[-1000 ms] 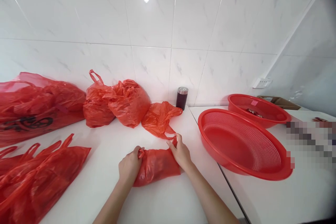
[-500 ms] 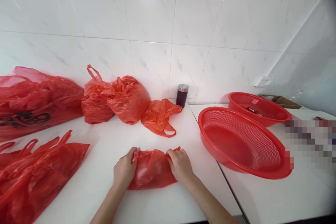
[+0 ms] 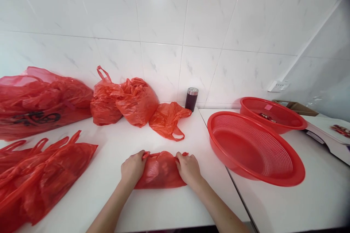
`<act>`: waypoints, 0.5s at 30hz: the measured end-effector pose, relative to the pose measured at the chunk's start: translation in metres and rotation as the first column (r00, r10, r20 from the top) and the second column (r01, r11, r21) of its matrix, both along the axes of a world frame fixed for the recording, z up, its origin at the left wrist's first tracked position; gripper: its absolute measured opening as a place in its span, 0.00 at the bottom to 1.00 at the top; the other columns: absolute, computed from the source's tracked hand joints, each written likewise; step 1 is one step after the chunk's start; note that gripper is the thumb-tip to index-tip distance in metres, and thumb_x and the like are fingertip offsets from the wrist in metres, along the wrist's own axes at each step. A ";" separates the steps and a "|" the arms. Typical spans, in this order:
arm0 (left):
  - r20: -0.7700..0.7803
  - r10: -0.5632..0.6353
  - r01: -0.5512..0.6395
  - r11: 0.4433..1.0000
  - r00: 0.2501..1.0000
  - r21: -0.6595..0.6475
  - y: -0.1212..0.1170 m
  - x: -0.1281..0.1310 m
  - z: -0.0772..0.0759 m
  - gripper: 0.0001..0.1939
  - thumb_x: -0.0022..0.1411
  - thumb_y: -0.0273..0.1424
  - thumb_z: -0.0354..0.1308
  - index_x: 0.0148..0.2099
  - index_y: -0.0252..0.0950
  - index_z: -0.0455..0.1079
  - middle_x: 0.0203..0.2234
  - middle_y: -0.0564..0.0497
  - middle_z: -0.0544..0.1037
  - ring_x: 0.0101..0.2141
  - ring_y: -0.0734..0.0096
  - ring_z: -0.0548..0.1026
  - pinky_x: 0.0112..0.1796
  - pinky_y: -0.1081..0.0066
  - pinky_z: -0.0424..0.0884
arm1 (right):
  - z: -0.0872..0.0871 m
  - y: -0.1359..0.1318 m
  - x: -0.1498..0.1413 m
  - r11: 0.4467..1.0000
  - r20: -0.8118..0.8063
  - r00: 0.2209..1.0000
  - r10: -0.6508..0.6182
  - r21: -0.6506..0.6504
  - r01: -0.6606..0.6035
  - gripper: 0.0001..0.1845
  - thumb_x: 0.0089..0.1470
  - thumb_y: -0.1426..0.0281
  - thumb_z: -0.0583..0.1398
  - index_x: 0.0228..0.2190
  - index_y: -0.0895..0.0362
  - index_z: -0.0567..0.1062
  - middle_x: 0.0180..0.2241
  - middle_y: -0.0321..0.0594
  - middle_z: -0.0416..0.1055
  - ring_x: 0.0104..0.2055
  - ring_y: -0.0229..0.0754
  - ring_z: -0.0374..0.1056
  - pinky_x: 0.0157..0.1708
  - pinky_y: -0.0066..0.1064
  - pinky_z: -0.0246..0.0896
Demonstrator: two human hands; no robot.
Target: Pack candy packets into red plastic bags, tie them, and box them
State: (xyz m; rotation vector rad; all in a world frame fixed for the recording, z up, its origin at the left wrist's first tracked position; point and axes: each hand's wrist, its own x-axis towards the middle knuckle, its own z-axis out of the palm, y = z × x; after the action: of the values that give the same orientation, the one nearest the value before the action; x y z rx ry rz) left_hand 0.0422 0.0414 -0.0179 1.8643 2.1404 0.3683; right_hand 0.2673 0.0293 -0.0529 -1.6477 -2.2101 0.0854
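Note:
A red plastic bag [image 3: 163,173] lies on the white table in front of me, with something bulky inside that shows only dimly. My left hand [image 3: 133,167] is closed round the bag's upper left corner, where a bit of handle pokes out above the thumb. On the other side, my right hand [image 3: 188,167] grips the upper right corner, a twist of plastic standing out over its fingers. Between the hands the bag's top edge is stretched. Beyond it lies a limp red bag [image 3: 166,118] with its handle loop towards me.
Filled red bags [image 3: 136,102] stand against the tiled wall, beside a large red bag [image 3: 41,105] with black print. More red bags [image 3: 54,174] lie at left. A dark tumbler [image 3: 191,100], a red colander [image 3: 257,145], a red basin [image 3: 273,114] and a white scale [image 3: 328,134] stand further right.
Both hands have kept their grip on the bag's corners. The bag's lower edge has come up slightly and its front looks smoother. The view has shifted a little to the left.

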 end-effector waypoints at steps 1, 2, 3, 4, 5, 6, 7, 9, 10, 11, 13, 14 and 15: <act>0.006 0.005 -0.006 1.000 1.000 0.014 -0.002 -0.001 0.000 0.22 0.66 0.43 0.38 0.37 0.43 0.73 0.30 0.45 0.80 0.29 0.56 0.76 0.27 0.68 0.58 | 0.000 0.000 0.001 1.000 0.003 1.000 0.005 0.009 -0.005 0.07 0.57 0.77 0.53 0.31 0.55 0.69 0.20 0.36 0.71 0.22 0.41 0.66 0.30 0.32 0.46; 0.015 0.011 -0.012 1.000 1.000 0.028 -0.005 -0.001 -0.001 0.21 0.67 0.42 0.38 0.37 0.44 0.72 0.29 0.46 0.80 0.28 0.57 0.75 0.26 0.68 0.58 | -0.001 0.001 0.001 1.000 0.001 1.000 0.009 0.019 -0.009 0.07 0.57 0.77 0.53 0.31 0.55 0.69 0.20 0.36 0.71 0.22 0.41 0.65 0.30 0.32 0.45; 0.025 0.017 -0.019 0.999 1.000 0.044 -0.008 -0.002 -0.001 0.20 0.67 0.42 0.38 0.37 0.44 0.72 0.28 0.47 0.80 0.28 0.57 0.75 0.26 0.69 0.57 | -0.001 0.001 0.002 0.999 -0.004 1.000 0.011 0.031 -0.011 0.08 0.56 0.78 0.53 0.31 0.55 0.69 0.21 0.36 0.71 0.22 0.41 0.65 0.30 0.32 0.45; 0.039 0.023 -0.026 0.998 0.999 0.060 -0.011 -0.003 -0.002 0.19 0.67 0.41 0.39 0.37 0.44 0.71 0.28 0.47 0.80 0.28 0.57 0.75 0.26 0.69 0.57 | -0.001 0.001 0.003 0.999 -0.015 1.000 0.010 0.044 -0.010 0.08 0.56 0.78 0.52 0.32 0.55 0.69 0.21 0.36 0.71 0.22 0.40 0.65 0.30 0.32 0.46; 0.056 0.030 -0.034 0.996 0.998 0.078 -0.014 -0.004 -0.002 0.18 0.67 0.40 0.40 0.38 0.45 0.71 0.28 0.48 0.80 0.28 0.58 0.75 0.26 0.69 0.57 | -0.001 0.001 0.005 0.998 -0.029 1.000 0.009 0.058 -0.007 0.09 0.56 0.79 0.52 0.32 0.56 0.69 0.21 0.36 0.72 0.22 0.40 0.65 0.30 0.32 0.46; 0.078 0.035 -0.042 0.995 0.996 0.096 -0.017 -0.004 -0.002 0.17 0.67 0.40 0.40 0.38 0.45 0.70 0.29 0.49 0.80 0.29 0.58 0.75 0.26 0.70 0.57 | -0.001 0.000 0.006 0.997 -0.047 0.999 0.008 0.072 -0.005 0.09 0.56 0.80 0.52 0.33 0.56 0.69 0.22 0.36 0.72 0.23 0.40 0.65 0.31 0.32 0.46; 0.104 0.040 -0.051 0.992 0.994 0.113 -0.021 -0.005 -0.002 0.16 0.67 0.40 0.40 0.38 0.45 0.70 0.29 0.50 0.80 0.29 0.59 0.74 0.26 0.70 0.57 | 0.000 0.000 0.008 0.996 -0.067 0.998 0.009 0.086 -0.004 0.09 0.56 0.80 0.51 0.33 0.56 0.68 0.22 0.36 0.72 0.23 0.40 0.65 0.31 0.32 0.47; 0.169 0.042 -0.067 0.987 0.985 0.145 -0.028 -0.005 -0.002 0.17 0.68 0.41 0.39 0.37 0.44 0.68 0.27 0.51 0.79 0.28 0.61 0.73 0.27 0.70 0.59 | 0.001 -0.002 0.010 0.994 -0.111 0.994 0.022 0.110 -0.009 0.09 0.56 0.80 0.51 0.33 0.56 0.68 0.23 0.36 0.72 0.24 0.39 0.65 0.32 0.32 0.49; 0.207 0.040 -0.074 0.984 0.978 0.162 -0.031 -0.005 -0.001 0.18 0.68 0.42 0.39 0.36 0.44 0.67 0.27 0.52 0.79 0.27 0.63 0.73 0.27 0.70 0.60 | 0.002 -0.002 0.011 0.992 -0.135 0.990 0.031 0.121 -0.014 0.08 0.57 0.79 0.51 0.32 0.56 0.68 0.24 0.35 0.72 0.25 0.39 0.65 0.33 0.31 0.50; 0.247 0.036 -0.082 0.980 0.968 0.181 -0.033 -0.005 0.001 0.19 0.68 0.43 0.38 0.35 0.44 0.67 0.27 0.52 0.78 0.27 0.63 0.73 0.28 0.70 0.62 | 0.004 -0.003 0.012 0.991 -0.161 0.986 0.040 0.133 -0.019 0.06 0.58 0.77 0.52 0.32 0.56 0.67 0.25 0.35 0.72 0.26 0.39 0.65 0.33 0.31 0.51; 0.330 0.017 -0.098 0.968 0.944 0.231 -0.037 -0.003 0.004 0.20 0.68 0.45 0.38 0.34 0.43 0.66 0.31 0.52 0.78 0.31 0.63 0.74 0.31 0.68 0.65 | 0.008 -0.005 0.013 0.988 -0.205 0.978 0.050 0.155 -0.018 0.05 0.60 0.70 0.53 0.32 0.55 0.66 0.26 0.35 0.71 0.27 0.39 0.64 0.34 0.31 0.53; 0.371 0.000 -0.104 0.960 0.929 0.260 -0.038 -0.002 0.007 0.20 0.68 0.46 0.38 0.34 0.42 0.66 0.33 0.51 0.78 0.33 0.63 0.74 0.34 0.67 0.66 | 0.010 -0.006 0.012 0.985 -0.231 0.971 0.053 0.172 -0.013 0.06 0.60 0.67 0.53 0.31 0.55 0.65 0.27 0.36 0.71 0.28 0.39 0.64 0.34 0.31 0.54; 0.411 -0.022 -0.108 0.951 0.911 0.289 -0.038 0.000 0.009 0.20 0.68 0.46 0.39 0.36 0.42 0.66 0.36 0.51 0.78 0.36 0.62 0.75 0.36 0.66 0.67 | 0.013 -0.007 0.012 0.980 -0.274 0.960 0.060 0.197 -0.005 0.08 0.60 0.64 0.54 0.31 0.55 0.65 0.28 0.36 0.71 0.29 0.40 0.65 0.35 0.32 0.55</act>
State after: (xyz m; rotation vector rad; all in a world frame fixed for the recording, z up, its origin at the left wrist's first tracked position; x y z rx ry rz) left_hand 0.0420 0.0035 -0.0094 1.6919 1.9156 1.0568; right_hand 0.2789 0.0219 -0.0397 -1.4004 -1.9655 0.1005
